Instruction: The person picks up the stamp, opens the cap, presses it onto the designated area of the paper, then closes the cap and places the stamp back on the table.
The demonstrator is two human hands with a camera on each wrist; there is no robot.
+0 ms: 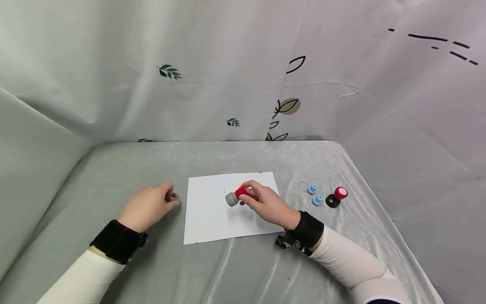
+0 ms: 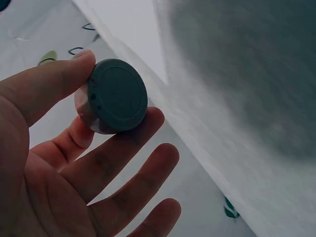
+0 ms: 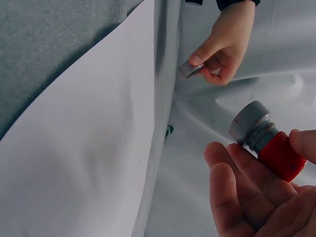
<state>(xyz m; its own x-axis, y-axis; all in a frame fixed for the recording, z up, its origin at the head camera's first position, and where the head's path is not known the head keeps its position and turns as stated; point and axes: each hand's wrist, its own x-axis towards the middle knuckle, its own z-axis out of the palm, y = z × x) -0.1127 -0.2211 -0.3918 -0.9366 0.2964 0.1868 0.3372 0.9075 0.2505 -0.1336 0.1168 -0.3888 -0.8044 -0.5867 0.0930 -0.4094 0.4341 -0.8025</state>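
Observation:
My right hand (image 1: 271, 206) is over the white sheet of paper (image 1: 209, 223), pinching a red-and-grey stamp (image 3: 279, 153) by its red part. The stamp is tilted, its wide grey end pointing left and held above the paper. Off the left edge of the sheet, my left hand (image 1: 148, 207) pinches a round grey cap (image 2: 118, 94) between thumb and fingers. The left wrist view shows the cap's flat face with a few dark specks on its rim; the other fingers spread below it. A few small dark marks (image 1: 225, 189) show on the paper.
Right of the paper, a stamp with a red top and black base (image 1: 333, 200) lies on the grey cloth-covered table (image 1: 125, 169). Two small light-blue pieces (image 1: 312, 188) and a thin ring (image 1: 303, 186) are nearby. Pale curtains (image 1: 212, 84) enclose the table.

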